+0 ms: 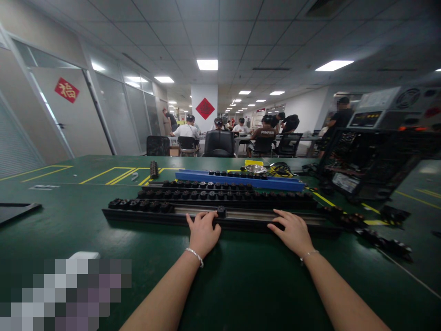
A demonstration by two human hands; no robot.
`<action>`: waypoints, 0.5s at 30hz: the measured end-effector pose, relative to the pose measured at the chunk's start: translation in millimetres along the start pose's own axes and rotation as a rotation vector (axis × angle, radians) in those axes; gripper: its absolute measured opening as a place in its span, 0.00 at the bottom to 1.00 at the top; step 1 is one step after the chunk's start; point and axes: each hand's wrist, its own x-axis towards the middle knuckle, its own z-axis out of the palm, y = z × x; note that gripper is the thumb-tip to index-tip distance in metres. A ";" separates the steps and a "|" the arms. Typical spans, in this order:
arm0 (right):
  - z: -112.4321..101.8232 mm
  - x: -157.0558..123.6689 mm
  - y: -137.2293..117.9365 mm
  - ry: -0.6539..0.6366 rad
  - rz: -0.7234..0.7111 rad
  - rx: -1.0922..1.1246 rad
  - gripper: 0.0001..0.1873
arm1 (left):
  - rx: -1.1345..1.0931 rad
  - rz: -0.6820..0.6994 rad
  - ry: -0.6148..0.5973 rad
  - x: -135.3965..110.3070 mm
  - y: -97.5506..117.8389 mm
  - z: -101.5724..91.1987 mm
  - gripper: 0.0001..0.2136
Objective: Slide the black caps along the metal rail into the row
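Rail (248, 215) is lying on the green table (241, 285) right in front of the person, channel up, long axis running left to right, right end dipping slightly nearer. Bunch of black blocks (139, 205) at its left end, plus one lone block (221, 211) mid-channel. Left hand (203, 232) is beside that one, right hand (294, 231) further along; both grips look loose, fingers apart. Blue rail (241, 181) sits behind, roughly parallel.
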 end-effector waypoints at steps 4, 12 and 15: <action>0.3 0.2 0.4 0.005 -0.002 0.002 0.25 | 0.003 0.009 0.004 -0.3 -0.8 0.7 0.13; 3.4 1.2 2.4 0.032 -0.023 -0.002 0.23 | 0.037 0.010 -0.015 -0.6 0.9 0.8 0.13; 3.8 1.2 2.9 0.036 -0.027 -0.003 0.23 | 0.029 0.018 -0.018 -0.6 1.1 -0.1 0.13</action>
